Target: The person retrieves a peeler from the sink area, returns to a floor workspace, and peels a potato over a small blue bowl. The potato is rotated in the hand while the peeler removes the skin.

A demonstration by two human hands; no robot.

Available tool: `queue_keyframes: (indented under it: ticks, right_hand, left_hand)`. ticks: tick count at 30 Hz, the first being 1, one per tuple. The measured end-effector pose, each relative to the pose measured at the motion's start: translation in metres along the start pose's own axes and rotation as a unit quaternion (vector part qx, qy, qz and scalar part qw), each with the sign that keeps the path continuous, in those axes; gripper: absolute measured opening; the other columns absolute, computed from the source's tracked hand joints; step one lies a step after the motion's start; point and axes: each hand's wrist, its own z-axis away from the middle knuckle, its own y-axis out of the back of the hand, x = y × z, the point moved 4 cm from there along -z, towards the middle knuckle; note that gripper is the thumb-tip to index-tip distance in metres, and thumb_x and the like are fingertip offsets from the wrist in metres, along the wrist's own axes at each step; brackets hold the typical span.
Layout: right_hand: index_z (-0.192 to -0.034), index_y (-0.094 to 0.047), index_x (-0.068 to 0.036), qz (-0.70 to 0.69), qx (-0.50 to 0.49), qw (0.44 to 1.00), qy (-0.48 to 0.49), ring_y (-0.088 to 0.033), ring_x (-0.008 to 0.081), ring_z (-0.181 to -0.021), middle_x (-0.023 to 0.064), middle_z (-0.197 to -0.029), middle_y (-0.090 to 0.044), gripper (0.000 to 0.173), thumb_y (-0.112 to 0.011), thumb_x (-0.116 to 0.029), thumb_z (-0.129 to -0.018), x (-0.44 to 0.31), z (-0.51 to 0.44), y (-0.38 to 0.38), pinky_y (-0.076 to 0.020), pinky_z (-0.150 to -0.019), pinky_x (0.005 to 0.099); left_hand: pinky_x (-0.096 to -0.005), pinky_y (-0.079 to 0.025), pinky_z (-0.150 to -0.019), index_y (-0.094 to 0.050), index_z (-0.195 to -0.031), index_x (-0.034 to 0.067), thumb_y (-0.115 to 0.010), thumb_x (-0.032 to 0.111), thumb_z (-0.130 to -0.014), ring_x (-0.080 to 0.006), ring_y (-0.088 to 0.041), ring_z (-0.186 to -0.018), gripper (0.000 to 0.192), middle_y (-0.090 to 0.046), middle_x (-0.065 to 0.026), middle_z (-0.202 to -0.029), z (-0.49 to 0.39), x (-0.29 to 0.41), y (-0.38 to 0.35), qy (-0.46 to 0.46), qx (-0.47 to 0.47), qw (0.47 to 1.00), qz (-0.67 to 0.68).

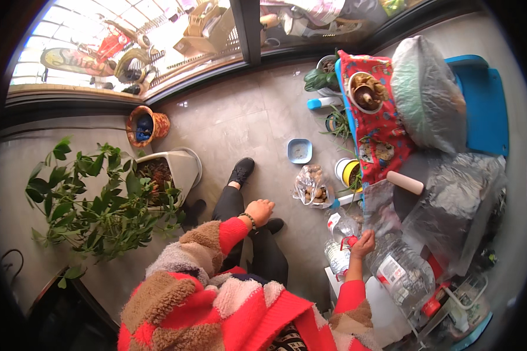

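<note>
Over the floor tiles, in front of my legs, my left hand (260, 212) hangs with its fingers loosely bent and nothing visible in it. A beaded bracelet (247, 220) circles that wrist. My right hand (363, 244) is at the near end of a low blue table, its fingers curled at the lower edge of a translucent plastic bag (378, 206); whether they grip it is unclear. Just left of that hand stand clear plastic bottles (337, 258) with red handles. To its right lies a large clear water bottle (399, 274) with a red cap.
The table carries a red patterned cloth (369, 127), a bowl of brown food pieces (368, 93) and a bulging plastic bag (428, 94). On the floor are a bag of round brown items (315, 188), a blue square bowl (299, 151) and a leafy potted plant (110, 197).
</note>
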Motion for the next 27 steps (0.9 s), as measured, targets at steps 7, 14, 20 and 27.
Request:
queue_keyframes:
  ticks: [7,14,20,27]
  right_hand:
    - [-0.082,-0.055,-0.005,0.026,-0.056,0.996,-0.064,-0.059,0.0388,-0.069,0.0180,-0.075,-0.061,0.028,-0.044,-0.028,-0.093,-0.046,-0.007,0.025,-0.0432,-0.057,0.0441]
    - [-0.109,-0.056,-0.007,-0.174,-0.206,0.961,-0.062,-0.063,0.0276,-0.082,0.0123,-0.102,-0.061,0.035,-0.063,-0.026,-0.081,-0.124,0.061,0.054,-0.0500,-0.072,0.0370]
    - [-0.110,-0.056,-0.005,-0.051,-0.290,0.949,-0.111,-0.062,0.0328,-0.089,0.0137,-0.101,-0.063,0.037,-0.062,-0.028,-0.080,-0.060,0.148,0.113,-0.0488,-0.077,0.0415]
    - [-0.100,-0.061,-0.007,-0.047,-0.259,0.936,-0.235,-0.064,0.0315,-0.082,0.0130,-0.086,-0.066,0.030,-0.061,-0.031,-0.081,0.048,0.288,0.171,-0.0496,-0.073,0.0416]
  left_hand:
    - [-0.0425,-0.049,-0.079,-0.059,-0.104,0.008,-0.059,0.017,-0.080,-0.0319,-0.060,-0.093,0.026,-0.063,-0.0146,-0.098,0.064,-0.044,0.079,0.088,0.095,0.990,0.050]
    - [-0.0394,-0.050,-0.078,-0.060,-0.107,0.007,-0.057,0.023,-0.083,-0.0285,-0.063,-0.089,0.029,-0.066,-0.0118,-0.096,0.091,-0.047,0.135,0.119,0.090,0.989,-0.010]
    - [-0.0382,-0.050,-0.076,-0.061,-0.107,0.011,-0.057,0.027,-0.084,-0.0275,-0.065,-0.087,0.029,-0.068,-0.0105,-0.093,0.081,-0.008,0.148,0.092,0.079,0.993,-0.010]
    - [-0.0420,-0.050,-0.074,-0.062,-0.107,0.011,-0.054,0.029,-0.084,-0.0323,-0.064,-0.084,0.030,-0.068,-0.0136,-0.089,0.103,0.035,0.124,0.037,0.028,0.996,-0.071]
